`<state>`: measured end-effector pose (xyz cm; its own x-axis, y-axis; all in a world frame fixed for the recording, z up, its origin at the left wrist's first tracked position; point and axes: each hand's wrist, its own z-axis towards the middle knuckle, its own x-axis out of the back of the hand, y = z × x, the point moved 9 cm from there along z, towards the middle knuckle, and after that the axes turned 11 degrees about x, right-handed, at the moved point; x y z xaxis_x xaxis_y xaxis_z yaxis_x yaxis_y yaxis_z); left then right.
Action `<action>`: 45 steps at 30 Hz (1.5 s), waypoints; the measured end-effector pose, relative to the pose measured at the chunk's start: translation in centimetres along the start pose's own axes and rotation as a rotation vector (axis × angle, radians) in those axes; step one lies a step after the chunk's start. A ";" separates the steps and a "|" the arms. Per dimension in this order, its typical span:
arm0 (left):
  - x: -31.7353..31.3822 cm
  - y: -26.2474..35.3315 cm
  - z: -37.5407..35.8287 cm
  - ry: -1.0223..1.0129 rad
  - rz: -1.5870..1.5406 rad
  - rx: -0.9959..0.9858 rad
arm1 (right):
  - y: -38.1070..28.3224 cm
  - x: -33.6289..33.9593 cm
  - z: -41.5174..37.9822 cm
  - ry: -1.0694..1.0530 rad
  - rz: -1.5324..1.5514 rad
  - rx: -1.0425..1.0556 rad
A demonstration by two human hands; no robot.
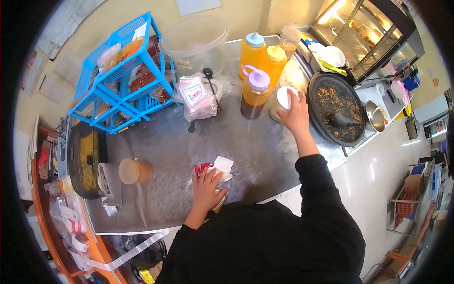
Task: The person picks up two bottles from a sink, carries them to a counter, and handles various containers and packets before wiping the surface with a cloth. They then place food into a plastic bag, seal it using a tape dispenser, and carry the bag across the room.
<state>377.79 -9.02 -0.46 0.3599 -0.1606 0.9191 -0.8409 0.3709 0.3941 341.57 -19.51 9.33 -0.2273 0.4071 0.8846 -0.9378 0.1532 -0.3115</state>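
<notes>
My right hand is closed around the white lid of a clear jar, which stands upright on the table. Beside that jar are a purple-lidded bottle of brown sauce and two orange squeeze bottles, one blue-topped and one yellow-topped. My left hand lies with fingers spread over a small heap of clear plastic and red wrapping. White paper sticks out past its fingertips. What lies under the palm is mostly hidden.
A stone mortar with a pestle sits at the right edge, near a metal bowl. Farther left are a blue rack, a clear tub, a stack of packets, a lidded tub and a black tray.
</notes>
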 end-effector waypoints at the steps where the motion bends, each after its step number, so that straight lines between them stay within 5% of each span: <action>1: 0.0 0.1 0.1 0.000 0.004 0.003 | 0.7 -0.1 1.0 -0.026 0.021 0.053; 15: 0.5 1.1 0.6 -0.001 0.044 0.113 | 5.2 -3.0 10.3 -0.343 0.228 0.360; 19: 0.6 1.5 0.8 -0.007 0.044 0.145 | 5.3 -0.8 10.9 -0.646 -0.049 0.302; 23: 0.6 1.5 0.9 -0.011 0.056 0.170 | 4.9 1.2 16.8 -0.414 0.424 0.577; 27: 0.7 1.6 1.0 -0.006 0.053 0.180 | -1.0 3.3 23.6 -0.340 0.907 0.376; 29: 0.6 1.6 1.1 -0.009 0.062 0.191 | -5.4 2.5 26.3 -0.260 0.746 0.655; 34: 0.8 1.7 1.1 -0.008 0.074 0.200 | -11.1 -3.6 28.0 -0.661 0.070 0.701; 37: 0.8 1.6 1.3 -0.009 0.062 0.217 | -12.4 -6.4 28.3 -0.847 0.024 0.748; 45: 0.9 1.4 1.3 0.000 0.033 0.221 | -16.0 -7.1 28.0 -0.800 0.137 0.905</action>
<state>376.39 -9.85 0.92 0.3312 -0.1514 0.9313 -0.9202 0.1664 0.3543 350.80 -50.03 17.74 -0.1365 -0.3490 0.9271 -0.6648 -0.6616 -0.3469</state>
